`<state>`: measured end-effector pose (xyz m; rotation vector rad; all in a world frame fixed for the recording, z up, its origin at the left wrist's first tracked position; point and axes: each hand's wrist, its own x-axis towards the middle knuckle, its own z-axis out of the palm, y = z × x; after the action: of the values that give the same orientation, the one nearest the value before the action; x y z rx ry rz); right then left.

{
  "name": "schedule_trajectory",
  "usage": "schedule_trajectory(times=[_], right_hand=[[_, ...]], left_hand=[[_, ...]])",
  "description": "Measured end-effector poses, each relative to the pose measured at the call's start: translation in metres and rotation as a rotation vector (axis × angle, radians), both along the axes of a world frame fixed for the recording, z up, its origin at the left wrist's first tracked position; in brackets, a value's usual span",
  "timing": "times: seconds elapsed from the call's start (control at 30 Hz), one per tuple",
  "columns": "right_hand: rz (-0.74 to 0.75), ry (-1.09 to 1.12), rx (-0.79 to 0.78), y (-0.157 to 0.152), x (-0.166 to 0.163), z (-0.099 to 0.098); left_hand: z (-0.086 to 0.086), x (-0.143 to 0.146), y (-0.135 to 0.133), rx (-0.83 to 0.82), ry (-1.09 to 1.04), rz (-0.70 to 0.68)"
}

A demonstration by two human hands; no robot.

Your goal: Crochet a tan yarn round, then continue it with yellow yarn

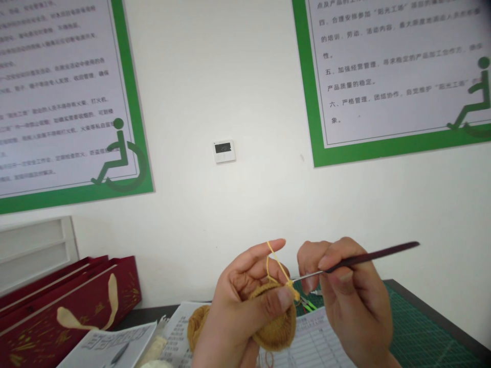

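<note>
My left hand (245, 301) is closed on a round brown crochet piece (278, 329), its thumb pressing on the front. Yellow yarn (276, 259) loops over the raised left index finger and runs down to a small yellow stitched bit at the piece's upper edge. My right hand (351, 296) grips a crochet hook (370, 257) with a dark red handle, held like a pen. The hook's metal shaft points left, and its tip meets the yellow stitches. Behind my left wrist sits some brown yarn (197, 326), partly hidden.
Dark red gift bags (103, 301) stand at the left. Printed sheets (318, 340) and a pen (119, 353) lie on the table. A green cutting mat (418, 327) is at the right, with green-handled snips (308, 305) behind my hands. The white wall bears a thermostat (224, 152) and green-framed posters (314, 153).
</note>
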<state>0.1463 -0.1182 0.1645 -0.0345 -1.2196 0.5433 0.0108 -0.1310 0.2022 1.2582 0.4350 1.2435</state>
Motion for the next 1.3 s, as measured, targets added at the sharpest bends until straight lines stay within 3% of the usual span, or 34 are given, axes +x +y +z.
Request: schedule_trajectory(times=[0.13,0.23,0.3,0.4,0.63,1.07,1.3], right_hand=[[0.246,0.006,-0.166,-0.003,0.0,0.007],[0.36,-0.044,-0.305,0.0,-0.005,0.009],[0.329,-0.073,-0.343,0.002,-0.007,0.008],[0.169,-0.113,-0.27,0.005,-0.007,0.005],[-0.094,-0.127,-0.073,0.005,-0.007,0.004],[-0.071,-0.058,-0.066,0.006,0.0,0.004],[-0.152,-0.146,0.025,0.001,0.008,0.011]], left_hand=[[0.0,0.001,-0.001,-0.002,0.004,-0.022],[-0.001,0.004,-0.002,0.055,0.005,0.087],[-0.001,0.006,-0.001,0.097,0.011,0.188],[-0.002,0.009,-0.002,0.117,0.016,0.285],[-0.001,0.013,-0.005,0.146,-0.009,0.335],[-0.002,0.01,-0.005,0.203,0.011,0.386],[-0.002,0.009,-0.005,0.196,0.029,0.4]])
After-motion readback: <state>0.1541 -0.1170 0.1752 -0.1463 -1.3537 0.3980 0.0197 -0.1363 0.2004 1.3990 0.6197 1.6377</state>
